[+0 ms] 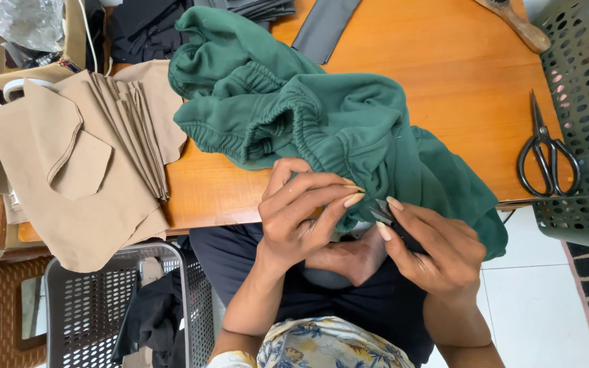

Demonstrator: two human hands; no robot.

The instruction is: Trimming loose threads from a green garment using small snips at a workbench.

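A dark green fleece garment point(322, 116) with elastic gathered edges lies bunched on the orange wooden table point(458, 75) and hangs over its front edge. My left hand point(301, 211) pinches the garment's edge between thumb and fingers. My right hand point(434, 245) grips a small dark thread snipper point(388, 219), its tip pointing at the pinched fabric next to my left fingertips. Both hands are just below the table edge, above my lap.
A stack of tan fabric pieces point(90, 157) lies at the table's left. Black scissors point(545, 153) rest at the right, by a green perforated basket point(584, 116). A grey basket point(124, 307) with dark cloth stands lower left. Dark cloth strips point(325, 27) lie at the back.
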